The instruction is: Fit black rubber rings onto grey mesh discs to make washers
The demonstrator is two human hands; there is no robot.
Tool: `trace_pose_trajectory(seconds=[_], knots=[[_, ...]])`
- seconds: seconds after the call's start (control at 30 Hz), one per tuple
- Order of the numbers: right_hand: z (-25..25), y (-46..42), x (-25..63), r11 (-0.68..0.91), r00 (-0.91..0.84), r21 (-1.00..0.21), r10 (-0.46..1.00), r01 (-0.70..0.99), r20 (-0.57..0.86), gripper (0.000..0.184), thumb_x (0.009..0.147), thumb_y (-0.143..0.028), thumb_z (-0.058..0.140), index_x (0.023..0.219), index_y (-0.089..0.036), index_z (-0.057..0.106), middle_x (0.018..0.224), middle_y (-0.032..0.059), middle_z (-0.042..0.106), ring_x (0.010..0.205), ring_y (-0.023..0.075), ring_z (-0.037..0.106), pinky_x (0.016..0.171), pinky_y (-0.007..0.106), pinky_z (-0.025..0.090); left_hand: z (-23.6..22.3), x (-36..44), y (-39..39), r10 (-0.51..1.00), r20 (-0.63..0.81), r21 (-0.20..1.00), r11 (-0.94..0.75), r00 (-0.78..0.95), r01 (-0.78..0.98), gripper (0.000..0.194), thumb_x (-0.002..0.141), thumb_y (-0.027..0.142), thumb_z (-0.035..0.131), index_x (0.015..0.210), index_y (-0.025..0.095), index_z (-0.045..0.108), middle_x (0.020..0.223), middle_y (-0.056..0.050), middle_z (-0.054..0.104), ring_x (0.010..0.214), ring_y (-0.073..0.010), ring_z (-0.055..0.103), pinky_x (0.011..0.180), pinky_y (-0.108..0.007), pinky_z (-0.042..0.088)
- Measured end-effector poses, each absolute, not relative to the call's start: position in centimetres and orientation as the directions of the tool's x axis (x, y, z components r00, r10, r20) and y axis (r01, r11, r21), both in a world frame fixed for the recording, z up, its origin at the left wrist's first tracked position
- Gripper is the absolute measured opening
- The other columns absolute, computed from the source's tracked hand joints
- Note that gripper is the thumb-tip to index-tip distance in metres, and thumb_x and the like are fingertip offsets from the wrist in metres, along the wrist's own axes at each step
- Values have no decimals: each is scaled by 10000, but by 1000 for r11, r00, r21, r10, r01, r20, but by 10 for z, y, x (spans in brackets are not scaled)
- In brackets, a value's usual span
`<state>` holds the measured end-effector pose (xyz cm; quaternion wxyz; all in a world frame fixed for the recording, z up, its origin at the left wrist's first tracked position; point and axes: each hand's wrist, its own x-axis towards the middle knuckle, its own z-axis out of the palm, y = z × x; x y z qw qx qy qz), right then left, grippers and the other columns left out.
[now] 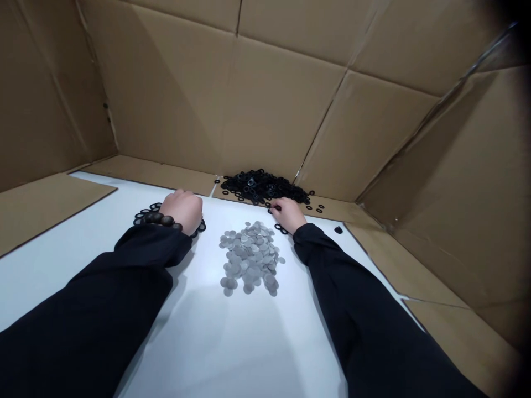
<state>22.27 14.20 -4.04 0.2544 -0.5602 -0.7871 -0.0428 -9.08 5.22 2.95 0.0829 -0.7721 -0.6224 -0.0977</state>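
My left hand (181, 211) is curled down over the white surface (232, 342) on the left, its fingertips hidden beneath it. Around it lie several black rings (141, 214), some with grey discs inside. My right hand (289, 214) is at the near edge of a heap of black rings (259, 185), thumb and fingers bent together at a black ring (270, 210). A few more rings (281, 228) lie just under that hand. Between the hands spreads a loose pile of flat grey discs (251, 257).
Tall cardboard walls (282, 105) enclose the back and sides. Flat cardboard strips (53, 204) border the white surface. A small black item (338, 230) lies right of my right hand, and stray rings (320, 208) lie beside the heap. A beaded bracelet (160, 218) circles my left wrist.
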Motion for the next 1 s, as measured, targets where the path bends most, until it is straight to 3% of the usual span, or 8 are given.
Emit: trace_pose_trajectory(seconds=[0.1, 0.2, 0.4, 0.53, 0.67, 0.8, 0.9, 1.0], knots=[[-37, 138, 224, 374, -226, -243, 850, 895, 475, 146, 832, -211, 572, 848, -143, 700, 931, 121, 644, 909, 233, 555, 879, 353, 411, 30, -87, 51, 923, 310, -48, -225, 229, 973, 252, 833, 171, 476, 751, 132, 711, 873, -172, 660, 931, -344, 558, 786, -440, 404], [-31, 125, 219, 400, -213, -277, 827, 874, 521, 146, 849, -226, 544, 828, -139, 659, 946, 136, 610, 938, 246, 537, 892, 377, 406, 31, -75, 45, 880, 390, -46, -275, 271, 960, 291, 893, 274, 444, 916, 135, 699, 953, -156, 651, 954, -324, 543, 817, -439, 399], [-25, 54, 191, 538, -275, -382, 782, 752, 559, 137, 903, -277, 488, 876, -187, 588, 929, 69, 616, 874, 186, 565, 792, 307, 453, 21, -39, 26, 711, 470, 145, -647, 523, 749, 309, 875, 320, 568, 1121, 137, 602, 975, -80, 647, 943, -240, 550, 851, -361, 424], [-25, 2, 173, 489, -212, -707, 868, 511, 448, 177, 886, -368, 555, 866, -198, 600, 824, 20, 630, 715, 146, 561, 658, 273, 443, 12, -18, 10, 661, 415, 226, -740, 625, 633, 345, 833, 350, 649, 1109, 149, 603, 998, -78, 636, 974, -241, 544, 853, -349, 433], [-22, -19, 170, 351, -161, -854, 936, 383, 313, 242, 846, -426, 613, 805, -187, 605, 700, -4, 604, 621, 129, 531, 581, 256, 421, 9, -6, 1, 649, 401, 287, -759, 647, 584, 247, 869, 325, 603, 1037, 150, 646, 947, -72, 648, 929, -228, 557, 825, -341, 439], [-20, -15, 179, 388, -132, -817, 921, 427, 368, 221, 889, -396, 550, 821, -188, 586, 712, 0, 600, 633, 131, 537, 596, 262, 422, 7, -5, 2, 739, 393, 475, -673, 547, 567, 185, 867, 252, 576, 1001, 183, 684, 934, -39, 680, 881, -197, 587, 794, -310, 448], [-24, -9, 186, 461, -191, -623, 872, 631, 451, 131, 867, -315, 575, 870, -189, 610, 798, 21, 612, 738, 154, 556, 688, 289, 427, 5, -6, 5, 855, 288, 688, -498, 431, 528, 197, 860, 252, 560, 987, 203, 703, 977, -24, 708, 862, -177, 620, 778, -285, 468], [-28, -4, 191, 478, -299, -467, 863, 744, 408, 151, 827, -288, 621, 938, -191, 650, 876, 46, 613, 814, 179, 551, 736, 310, 424, 1, -6, 10, 901, 225, 790, -391, 371, 472, 212, 866, 274, 548, 966, 188, 714, 995, -32, 726, 922, -179, 639, 849, -279, 467]])
